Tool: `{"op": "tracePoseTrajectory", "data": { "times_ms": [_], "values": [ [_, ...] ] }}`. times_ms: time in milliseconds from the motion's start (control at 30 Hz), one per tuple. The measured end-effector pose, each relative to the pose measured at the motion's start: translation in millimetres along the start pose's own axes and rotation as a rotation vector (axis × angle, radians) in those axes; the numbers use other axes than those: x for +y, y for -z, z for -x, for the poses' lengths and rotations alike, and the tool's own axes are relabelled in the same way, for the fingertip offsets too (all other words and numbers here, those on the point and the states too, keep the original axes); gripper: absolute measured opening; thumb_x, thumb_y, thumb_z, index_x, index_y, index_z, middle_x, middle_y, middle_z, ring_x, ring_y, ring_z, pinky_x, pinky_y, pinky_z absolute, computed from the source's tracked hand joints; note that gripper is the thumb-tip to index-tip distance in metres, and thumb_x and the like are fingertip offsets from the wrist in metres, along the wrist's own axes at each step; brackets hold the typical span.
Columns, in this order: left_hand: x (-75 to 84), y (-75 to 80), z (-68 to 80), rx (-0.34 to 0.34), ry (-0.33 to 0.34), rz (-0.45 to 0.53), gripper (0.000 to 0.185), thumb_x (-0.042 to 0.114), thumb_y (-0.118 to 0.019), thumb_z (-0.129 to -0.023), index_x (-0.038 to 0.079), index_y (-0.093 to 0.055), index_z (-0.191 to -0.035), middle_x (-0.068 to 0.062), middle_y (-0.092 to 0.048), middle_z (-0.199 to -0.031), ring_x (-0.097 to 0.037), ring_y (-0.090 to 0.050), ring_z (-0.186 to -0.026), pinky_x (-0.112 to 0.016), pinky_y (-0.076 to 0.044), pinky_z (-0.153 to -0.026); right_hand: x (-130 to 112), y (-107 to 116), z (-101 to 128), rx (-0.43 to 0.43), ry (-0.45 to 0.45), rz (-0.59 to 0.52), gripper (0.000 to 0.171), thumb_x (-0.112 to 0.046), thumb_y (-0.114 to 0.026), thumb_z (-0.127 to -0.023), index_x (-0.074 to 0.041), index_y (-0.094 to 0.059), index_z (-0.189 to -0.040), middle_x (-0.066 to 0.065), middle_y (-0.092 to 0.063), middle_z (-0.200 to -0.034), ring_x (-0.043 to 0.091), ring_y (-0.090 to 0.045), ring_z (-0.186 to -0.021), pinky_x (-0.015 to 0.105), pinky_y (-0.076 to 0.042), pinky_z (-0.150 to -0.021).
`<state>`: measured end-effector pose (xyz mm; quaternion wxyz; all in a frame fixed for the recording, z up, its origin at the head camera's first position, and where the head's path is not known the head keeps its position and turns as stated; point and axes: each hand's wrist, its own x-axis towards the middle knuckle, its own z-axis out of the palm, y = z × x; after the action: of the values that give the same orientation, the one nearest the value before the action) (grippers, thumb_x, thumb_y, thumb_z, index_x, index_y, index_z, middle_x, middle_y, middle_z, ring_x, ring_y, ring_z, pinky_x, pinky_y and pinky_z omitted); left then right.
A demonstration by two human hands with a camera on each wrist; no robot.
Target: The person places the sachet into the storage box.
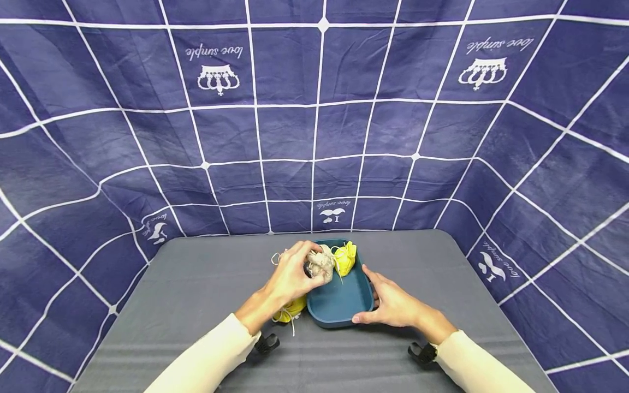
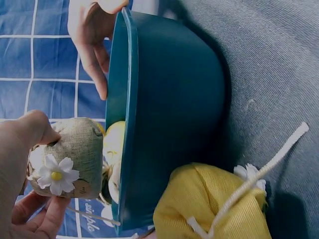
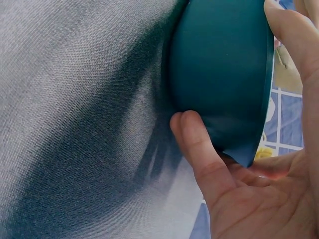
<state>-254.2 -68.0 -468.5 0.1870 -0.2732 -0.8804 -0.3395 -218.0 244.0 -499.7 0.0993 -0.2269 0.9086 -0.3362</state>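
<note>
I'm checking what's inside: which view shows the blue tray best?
The head view, since the blue tray shows its floor there. Left wrist shows mainly its outer wall; right wrist, part of its outside.

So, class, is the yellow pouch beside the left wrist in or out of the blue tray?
Out: the yellow pouch lies on the grey table, outside the wall of the blue tray.

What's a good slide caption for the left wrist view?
Left hand holds a beige pouch above a blue tub gripped by the right hand; yellow pouch outside.
</note>
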Motion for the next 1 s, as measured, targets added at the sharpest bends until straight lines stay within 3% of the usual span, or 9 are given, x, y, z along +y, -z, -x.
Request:
{"op": "tracePoseTrajectory", "data": {
  "times_ms": [200, 433, 700, 1000],
  "values": [
    [4.6, -6.5, -7.0, -0.04, -0.014, 0.019, 0.051, 0.017, -0.097, -0.084, 0.012, -0.074, -0.129, -0.005, -0.079, -0.115, -0.019, -0.073, -0.096, -0.035, -0.064, -0.087, -1, 0, -1, 0.003, -0.004, 0.014, 0.139, -0.055, -0.103, -0.086, 0.01, -0.023, -0.18, 0.027, -0.061, -0.152, 0.01, -0.075, -0.103, 0.027, -0.065, -0.091],
    [10.3, -13.6, -19.2, -0.085, -0.044, 0.004, 0.047, 0.017, -0.097, -0.083, 0.012, -0.075, -0.124, -0.007, -0.08, -0.115, -0.021, -0.077, -0.1, -0.036, -0.067, -0.089, -1, 0, -3, -0.008, -0.006, -0.011, 0.139, -0.053, -0.103, -0.086, 0.01, -0.022, -0.18, 0.03, -0.059, -0.155, 0.013, -0.077, -0.106, 0.026, -0.065, -0.091],
    [20.8, -22.0, -35.0, -0.172, -0.068, -0.019, 0.05, 0.02, -0.097, -0.083, 0.012, -0.076, -0.128, -0.006, -0.078, -0.114, -0.021, -0.075, -0.098, -0.035, -0.065, -0.086, 1, 1, -2, -0.005, -0.008, -0.023, 0.139, -0.052, -0.103, -0.086, 0.01, -0.022, -0.18, 0.026, -0.062, -0.147, 0.013, -0.076, -0.105, 0.025, -0.065, -0.089],
    [28.4, -32.9, -43.0, -0.243, -0.064, -0.078, 0.055, 0.022, -0.1, -0.081, 0.013, -0.075, -0.13, -0.004, -0.077, -0.113, -0.019, -0.074, -0.097, -0.034, -0.065, -0.087, -1, 0, 0, 0.0, -0.002, -0.001, 0.138, -0.053, -0.103, -0.086, 0.011, -0.024, -0.179, 0.025, -0.062, -0.149, 0.011, -0.075, -0.106, 0.026, -0.064, -0.092]
  ]
}}
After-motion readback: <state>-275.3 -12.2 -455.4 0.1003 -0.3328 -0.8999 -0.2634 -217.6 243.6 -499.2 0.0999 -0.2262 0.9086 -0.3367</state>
